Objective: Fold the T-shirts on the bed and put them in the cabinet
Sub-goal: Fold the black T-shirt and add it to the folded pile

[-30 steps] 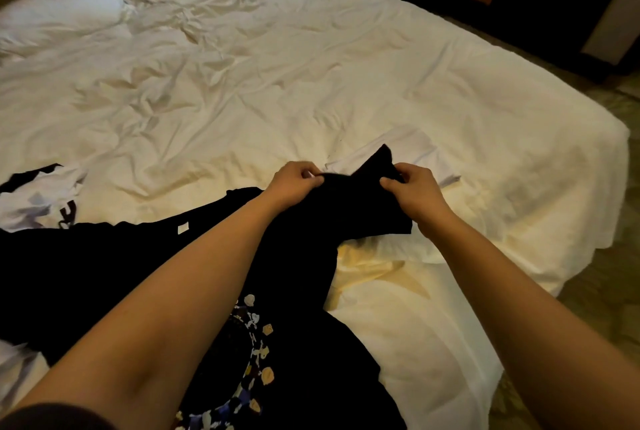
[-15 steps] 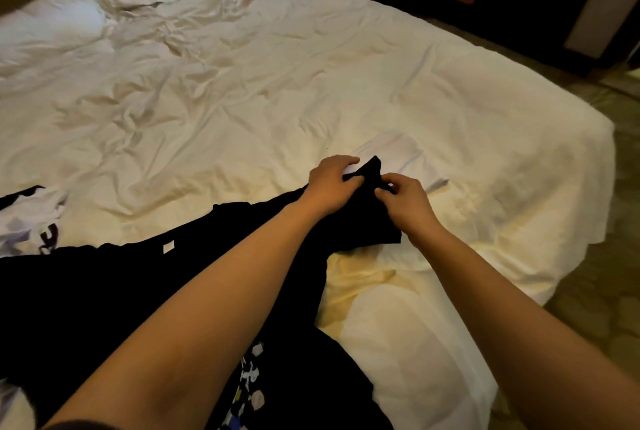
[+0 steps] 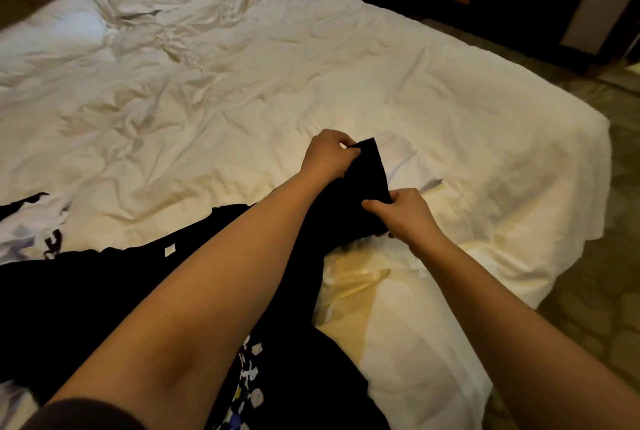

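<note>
While my left hand (image 3: 329,156) pinches the far corner of the black shirt's (image 3: 349,208) sleeve, my right hand (image 3: 403,215) pinches its near edge. Its body lies spread over the bed (image 3: 242,111) under my arms, a white shirt (image 3: 31,229) crumpled at far left.

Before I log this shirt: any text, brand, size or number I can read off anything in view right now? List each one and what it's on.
No text can be read in this frame.
Small white tag on the black T-shirt: too small to tell whether it carries any print.
Multicoloured print on the black T-shirt: shapes only, no letters made out.
Black marks on the white garment at the left edge: cut off and blurred, unreadable.
</note>
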Demonstrator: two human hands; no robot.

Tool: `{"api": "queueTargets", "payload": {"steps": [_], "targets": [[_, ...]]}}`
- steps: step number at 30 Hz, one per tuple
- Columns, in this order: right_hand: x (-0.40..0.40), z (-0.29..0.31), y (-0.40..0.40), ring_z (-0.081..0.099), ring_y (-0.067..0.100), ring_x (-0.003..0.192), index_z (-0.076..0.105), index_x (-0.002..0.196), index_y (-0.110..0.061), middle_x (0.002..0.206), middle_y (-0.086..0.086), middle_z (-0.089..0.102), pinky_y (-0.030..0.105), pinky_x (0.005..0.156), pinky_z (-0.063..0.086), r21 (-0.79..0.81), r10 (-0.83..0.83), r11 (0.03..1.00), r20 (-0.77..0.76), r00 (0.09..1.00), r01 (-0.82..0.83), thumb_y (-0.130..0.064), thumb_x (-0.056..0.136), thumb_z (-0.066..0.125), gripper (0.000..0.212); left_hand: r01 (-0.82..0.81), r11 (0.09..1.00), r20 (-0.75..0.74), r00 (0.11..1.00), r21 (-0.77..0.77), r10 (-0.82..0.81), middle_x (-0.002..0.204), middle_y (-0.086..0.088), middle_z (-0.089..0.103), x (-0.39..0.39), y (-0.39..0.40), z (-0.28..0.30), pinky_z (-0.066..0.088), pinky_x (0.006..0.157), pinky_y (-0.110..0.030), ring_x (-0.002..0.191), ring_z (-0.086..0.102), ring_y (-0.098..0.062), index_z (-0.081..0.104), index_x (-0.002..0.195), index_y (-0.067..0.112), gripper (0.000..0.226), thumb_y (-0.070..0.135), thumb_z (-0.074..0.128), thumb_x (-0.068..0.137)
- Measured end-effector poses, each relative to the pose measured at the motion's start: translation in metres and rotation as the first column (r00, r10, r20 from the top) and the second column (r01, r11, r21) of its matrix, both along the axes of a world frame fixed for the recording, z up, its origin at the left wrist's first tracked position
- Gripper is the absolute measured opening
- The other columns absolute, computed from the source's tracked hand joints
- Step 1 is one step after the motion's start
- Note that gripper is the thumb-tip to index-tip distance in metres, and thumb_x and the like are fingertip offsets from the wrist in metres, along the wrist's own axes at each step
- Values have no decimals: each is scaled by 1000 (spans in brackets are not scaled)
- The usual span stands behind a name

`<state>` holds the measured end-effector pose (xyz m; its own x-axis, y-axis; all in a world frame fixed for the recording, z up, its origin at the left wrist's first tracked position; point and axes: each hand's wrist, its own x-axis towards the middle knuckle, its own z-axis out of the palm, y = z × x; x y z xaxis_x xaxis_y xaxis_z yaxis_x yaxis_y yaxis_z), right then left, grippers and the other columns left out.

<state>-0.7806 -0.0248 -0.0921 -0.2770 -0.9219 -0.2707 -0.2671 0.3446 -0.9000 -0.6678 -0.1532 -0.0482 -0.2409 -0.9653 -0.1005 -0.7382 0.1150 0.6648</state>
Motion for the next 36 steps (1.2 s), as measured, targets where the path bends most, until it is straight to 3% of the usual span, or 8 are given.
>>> {"api": "queueTargets", "payload": {"steps": [3, 10, 15, 20, 23, 26, 29, 36], "targets": [[7, 14, 4, 69, 24, 60, 70, 83, -5, 67, 10, 71, 44, 65, 57, -78, 22, 997, -77, 997, -28, -31, 84, 72, 27, -16, 984, -210, 976, 178, 53, 71, -5, 69, 4, 2, 10, 44, 51, -25, 56, 64, -16, 66, 99, 13, 7, 14, 60, 96], [30, 42, 14, 62, 15, 71, 65, 90, -14, 76, -3, 63, 26, 56, 42, -205, 13, 977, -226, 974, -61, -30, 86, 72, 18, 39, 921, -401, 907, 389, 131, 94, -13, 70, 46, 6, 22, 57, 69, -30, 81, 70, -23, 65, 105, 6, 11, 11, 58, 98], [73, 57, 18, 62, 17, 77, 67, 98, -16, 82, -2, 66, 29, 62, 44, -261, 65, 955, -290, 955, -144, -28, 92, 63, 14, 6, 899, -538, 802, 438, 257, 100, -15, 72, 89, 13, 31, 61, 76, -31, 85, 73, -25, 64, 115, -1, 23, 12, 54, 99], [132, 58, 17, 64, 21, 87, 71, 103, -14, 94, 3, 72, 33, 76, 49, -269, 165, 925, -354, 921, -270, -28, 92, 63, 20, -115, 814, -640, 560, 569, 526, 86, -5, 68, 150, 35, 28, 57, 59, -26, 64, 70, -18, 66, 100, 8, 17, 19, 53, 99], [166, 46, 13, 65, 22, 91, 73, 105, -11, 97, 5, 73, 33, 77, 48, -244, 257, 897, -389, 885, -368, -27, 91, 66, 23, -161, 698, -628, 330, 698, 704, 96, -12, 68, 196, 51, 0, 57, 63, -32, 77, 70, -23, 60, 110, 6, 43, 46, 45, 102], [188, 29, 6, 66, 21, 95, 73, 108, -12, 100, 4, 73, 33, 81, 51, -81, 428, 857, -438, 791, -509, -30, 92, 67, 25, -209, 607, -481, 440, 767, 759, 108, -13, 68, 231, 70, -30, 57, 67, -34, 88, 69, -24, 56, 120, 5, 65, 63, 53, 92], [196, 17, 3, 65, 17, 96, 72, 111, -15, 105, 2, 72, 32, 84, 52, 47, 587, 774, -424, 689, -631, -29, 92, 68, 24, -292, 612, -369, 584, 735, 723, 91, -7, 67, 243, 86, -47, 58, 56, -26, 68, 67, -16, 60, 124, 5, 41, 33, 67, 94], [204, 15, 2, 63, 11, 97, 71, 113, -20, 107, -4, 69, 28, 88, 50, 21, 638, 710, -442, 630, -704, -27, 94, 66, 21, -528, 638, -401, 500, 561, 767, 81, -5, 66, 237, 91, -58, 50, 56, -29, 69, 61, -19, 70, 93, 10, 8, 10, 72, 85]]}}
